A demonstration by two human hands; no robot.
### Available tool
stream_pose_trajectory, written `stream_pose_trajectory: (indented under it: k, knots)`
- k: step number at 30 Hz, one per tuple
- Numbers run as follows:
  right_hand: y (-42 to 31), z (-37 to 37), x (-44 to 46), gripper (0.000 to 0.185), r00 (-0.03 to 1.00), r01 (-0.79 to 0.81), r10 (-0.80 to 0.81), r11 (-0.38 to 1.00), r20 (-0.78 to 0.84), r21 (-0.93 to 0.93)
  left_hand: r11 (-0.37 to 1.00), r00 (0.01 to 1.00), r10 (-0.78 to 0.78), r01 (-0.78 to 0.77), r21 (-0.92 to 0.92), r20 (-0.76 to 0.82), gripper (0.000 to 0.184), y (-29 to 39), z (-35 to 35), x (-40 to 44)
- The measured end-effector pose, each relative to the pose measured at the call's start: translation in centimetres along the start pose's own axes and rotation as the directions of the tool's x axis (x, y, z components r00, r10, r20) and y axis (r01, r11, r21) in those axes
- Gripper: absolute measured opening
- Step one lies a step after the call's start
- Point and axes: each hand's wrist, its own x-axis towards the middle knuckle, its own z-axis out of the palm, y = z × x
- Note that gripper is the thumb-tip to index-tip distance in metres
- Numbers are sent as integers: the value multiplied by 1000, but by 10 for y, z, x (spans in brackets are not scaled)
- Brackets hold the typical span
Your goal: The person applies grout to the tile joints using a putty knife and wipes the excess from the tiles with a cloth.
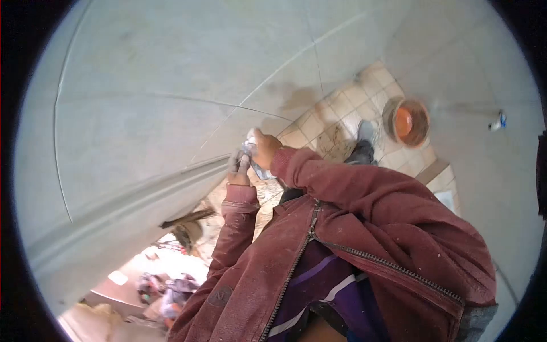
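My left hand (239, 169) and my right hand (265, 149) meet in front of my body, close to the large pale tiled wall (165, 125). Between them is a crumpled, bluish, see-through piece that looks like a small plastic bag (264, 172), hanging below the right hand. The right hand's fingers are closed round its upper part, where something whitish shows. My left thumb and fingers pinch it from the other side. Whitish dust or paste coats the left fingers. What the bag holds, if anything, I cannot make out.
An orange-brown tub (411, 123) stands on the beige floor tiles (373, 82), near my shoe (366, 132). A small blue-and-white object (499, 122) is at the right wall. Lower left, a bundle of cloth-like items (176, 293) lies beyond the wall's edge.
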Motion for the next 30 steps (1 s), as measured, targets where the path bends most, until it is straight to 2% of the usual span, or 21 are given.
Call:
stream_pose_trajectory:
  k: [1, 2, 3, 4, 5, 6, 8, 10, 12, 13, 14, 16, 18, 21, 22, 23, 25, 27, 28, 29, 30]
  knots:
    - [0, -4, -9, 44, 998, -26, 20, 996, -64, -82, 991, 998, -34, 41, -129, 54, 37, 20, 18, -10]
    - [-2, -8, -16, 44, 1000, 11, -14, 991, -18, -132, 963, 993, -55, 80, -257, 104, 41, 30, 26, -16]
    - [-8, -15, -25, 44, 996, 84, -78, 989, 53, -118, 950, 998, -51, 62, -307, 43, 41, 27, 27, -19]
    - [-13, -20, -30, 44, 981, 156, -143, 983, 127, -95, 858, 985, -70, 140, -494, 158, 41, 18, 27, -18]
    - [-3, -14, -30, 43, 964, 177, -186, 982, 191, 62, 730, 962, -42, 215, -649, 271, 41, 12, 27, -16]
    - [-10, -22, -35, 43, 943, 217, -219, 976, 249, 36, 705, 978, -28, 166, -690, 207, 41, 10, 26, -14]
    - [-31, -47, -43, 48, 840, 341, -319, 940, 439, 31, 539, 943, -211, 331, -775, 256, 42, 9, 25, -12]
    - [-32, -64, -39, 56, 770, 342, -265, 939, 580, -25, 494, 966, -212, 235, -837, 146, 39, 17, 23, -14]
    - [-36, -89, -30, 53, 789, 340, -348, 934, 506, 111, 454, 970, -240, 144, -879, 35, 35, 26, 25, -11]
    - [-40, -108, -23, 51, 810, 345, -329, 937, 485, 59, 784, 916, -305, 84, -615, -262, 33, -81, 21, 26]
    - [-45, -129, -17, 49, 830, 348, -311, 938, 463, 7, 756, 899, -312, 39, -654, -307, 33, -71, 14, 30]
    - [-58, -179, -5, 50, 858, 314, -271, 949, 436, -28, 807, 795, -485, 246, -537, -365, 27, -11, -2, 11]
    - [-69, -233, 18, 47, 839, 431, -316, 883, 443, -187, 738, 550, -582, 48, -673, -599, 19, 66, -2, -9]
    - [-132, -291, 28, 41, 774, 596, -479, 772, 414, -222, 662, 552, -550, -170, -730, -627, 20, -3, -15, 21]
    - [-158, -303, 29, 40, 741, 654, -530, 710, 412, -263, 599, 507, -523, -354, -719, -685, 23, -1, -16, 26]
    - [-184, -311, 28, 38, 650, 757, -630, 588, 425, -286, 523, 449, -501, -523, -672, -740, 26, 1, -16, 28]
    - [-228, -323, 21, 35, 386, 910, -804, 251, 453, -331, 560, 402, -531, -494, -665, -746, 25, 12, -15, 24]
    - [-252, -335, 23, 31, 78, 929, -911, -80, 404, -361, 599, 368, -549, -453, -660, -750, 25, -5, -17, 27]
    - [-262, -339, 30, 29, -58, 906, -939, -192, 339, -378, 712, 342, -479, -388, -586, -808, 25, -26, -20, 40]
    - [-272, -340, 37, 28, -84, 875, -962, -196, 259, -444, 807, 329, -405, -310, -503, -853, 25, -41, -23, 50]
    - [-281, -335, 51, 28, -110, 841, -978, -188, 180, -508, 799, 322, -426, -305, -519, -846, 25, -46, -31, 62]
